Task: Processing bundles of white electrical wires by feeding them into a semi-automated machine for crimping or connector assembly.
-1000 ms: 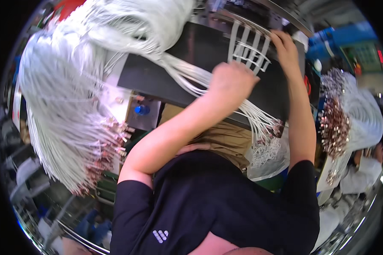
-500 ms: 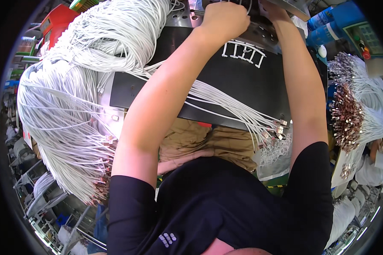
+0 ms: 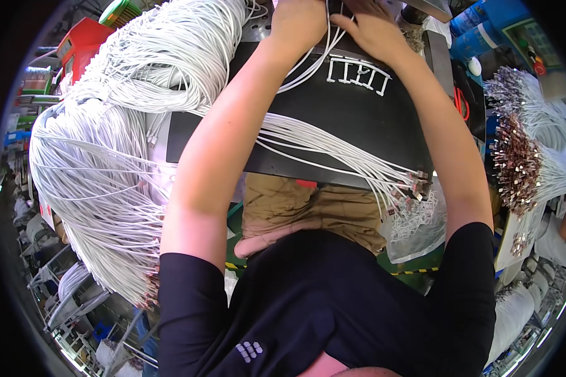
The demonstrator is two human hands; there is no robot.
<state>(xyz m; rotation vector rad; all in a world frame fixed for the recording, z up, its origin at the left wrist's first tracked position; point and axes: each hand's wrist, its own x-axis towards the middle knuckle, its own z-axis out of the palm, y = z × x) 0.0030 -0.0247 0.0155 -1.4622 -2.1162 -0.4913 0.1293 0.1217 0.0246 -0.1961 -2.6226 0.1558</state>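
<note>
At the upper edge, my left hand (image 3: 299, 26) is closed by several white cables (image 3: 329, 47) that loop down past its wrist; its fingertips are cut off by the frame. Just right of it, my right hand (image 3: 374, 32) lies with the thumb stretched out beside the cables and the fingers extended over the machine's base. Below the hands, a white ladder-shaped plastic piece (image 3: 360, 74) rests on the black work board (image 3: 346, 116). A bundle of white cables (image 3: 333, 146) with metal connectors (image 3: 418, 185) crosses the board's front part under my left forearm.
Large coils of white cable (image 3: 163, 56) and a hanging cable bundle (image 3: 97, 188) fill the left side. A clear bag of small white pieces (image 3: 415, 226) hangs at the board's front right corner. More cables with coppery connectors (image 3: 516, 163) stand at right, near blue containers (image 3: 475, 38).
My left hand has moved left and slightly up. My right hand has come left from beneath the metal machine part, its thumb now extended. The looped cables now show between both hands.
</note>
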